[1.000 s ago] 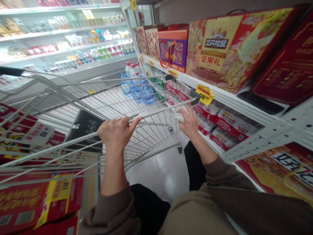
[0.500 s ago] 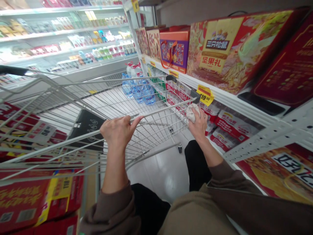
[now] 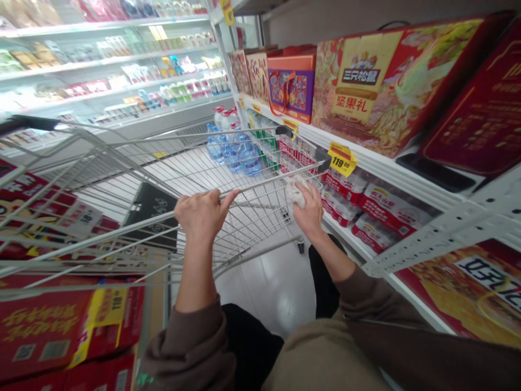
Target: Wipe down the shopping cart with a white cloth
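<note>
Your left hand (image 3: 202, 216) grips the cart's (image 3: 151, 216) top rail (image 3: 264, 183); your right hand (image 3: 310, 210) clutches a pale cloth (image 3: 293, 191) near its black corner (image 3: 323, 162)

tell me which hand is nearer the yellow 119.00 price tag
Right. The right hand, holding a pale cloth by the shopping cart's upper rail, is below and left of the yellow 119.00 price tag; the left hand is farther left, gripping that rail.
</note>
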The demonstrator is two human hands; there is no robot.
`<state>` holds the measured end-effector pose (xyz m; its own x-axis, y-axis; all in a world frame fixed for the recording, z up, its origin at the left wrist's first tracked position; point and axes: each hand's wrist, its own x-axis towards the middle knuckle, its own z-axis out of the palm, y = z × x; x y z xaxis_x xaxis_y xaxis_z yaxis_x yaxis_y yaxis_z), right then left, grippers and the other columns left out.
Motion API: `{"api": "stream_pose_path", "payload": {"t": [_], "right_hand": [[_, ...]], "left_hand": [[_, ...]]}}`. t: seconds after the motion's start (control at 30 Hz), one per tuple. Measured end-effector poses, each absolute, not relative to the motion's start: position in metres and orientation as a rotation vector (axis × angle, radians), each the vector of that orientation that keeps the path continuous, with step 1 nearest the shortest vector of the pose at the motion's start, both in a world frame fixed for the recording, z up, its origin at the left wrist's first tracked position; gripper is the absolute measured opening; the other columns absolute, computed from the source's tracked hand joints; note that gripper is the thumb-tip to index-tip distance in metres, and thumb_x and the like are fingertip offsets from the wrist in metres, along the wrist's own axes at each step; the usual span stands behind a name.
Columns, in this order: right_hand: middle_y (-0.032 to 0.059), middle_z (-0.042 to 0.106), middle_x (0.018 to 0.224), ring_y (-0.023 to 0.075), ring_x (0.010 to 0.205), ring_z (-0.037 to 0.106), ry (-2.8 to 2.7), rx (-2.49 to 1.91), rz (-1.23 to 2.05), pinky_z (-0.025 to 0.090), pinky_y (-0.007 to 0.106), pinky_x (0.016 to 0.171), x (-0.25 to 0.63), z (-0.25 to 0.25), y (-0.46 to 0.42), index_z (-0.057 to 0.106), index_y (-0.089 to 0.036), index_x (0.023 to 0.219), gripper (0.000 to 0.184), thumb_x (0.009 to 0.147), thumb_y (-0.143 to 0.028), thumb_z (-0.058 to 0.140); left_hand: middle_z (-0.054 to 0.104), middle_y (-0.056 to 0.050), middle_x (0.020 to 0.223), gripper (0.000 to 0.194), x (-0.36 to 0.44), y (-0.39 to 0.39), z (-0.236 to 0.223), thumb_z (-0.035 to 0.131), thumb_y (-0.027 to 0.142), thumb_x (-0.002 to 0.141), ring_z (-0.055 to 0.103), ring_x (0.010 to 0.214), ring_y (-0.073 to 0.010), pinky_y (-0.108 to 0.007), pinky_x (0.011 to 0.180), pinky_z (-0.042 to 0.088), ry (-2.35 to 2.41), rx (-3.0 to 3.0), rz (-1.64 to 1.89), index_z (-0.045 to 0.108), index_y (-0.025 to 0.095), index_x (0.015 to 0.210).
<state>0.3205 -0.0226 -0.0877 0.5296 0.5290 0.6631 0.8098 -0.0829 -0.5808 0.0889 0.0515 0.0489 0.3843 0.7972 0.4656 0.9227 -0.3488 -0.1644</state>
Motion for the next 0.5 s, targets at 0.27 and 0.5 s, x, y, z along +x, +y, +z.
{"api": "stream_pose_path", "payload": {"t": [0.27, 0.5], "right_hand": [[0.0071, 0.031, 0.168, 0.0235, 0.161, 0.015, -1.407, -1.673, -0.482, 0.037, 0.049, 0.126, 0.314, -0.096, -0.007, 0.043, -0.025, 0.154, 0.073, 0.085, -0.005, 0.047], [0.0102, 0.039, 0.162, 0.0233, 0.153, 0.035, -1.302, -1.626, -0.505, 0.041, 0.047, 0.123, 0.311, -0.099, -0.017, 0.046, -0.024, 0.152, 0.067, 0.087, -0.008, 0.046]], "left_hand": [[0.074, -0.013, 0.077, 0.080, 0.088, 0.055, 0.047, 0.023, 0.079, 0.095, 0.063, 0.071, -0.0264, -0.038, 0.077, 0.033, -1.473, -2.263, -0.444, 0.074, 0.020, 0.078], [0.073, -0.014, 0.077, 0.085, 0.087, 0.055, 0.046, 0.016, 0.078, 0.096, 0.063, 0.072, -0.0268, -0.039, 0.081, 0.035, -1.479, -2.265, -0.450, 0.076, 0.020, 0.082]]}}
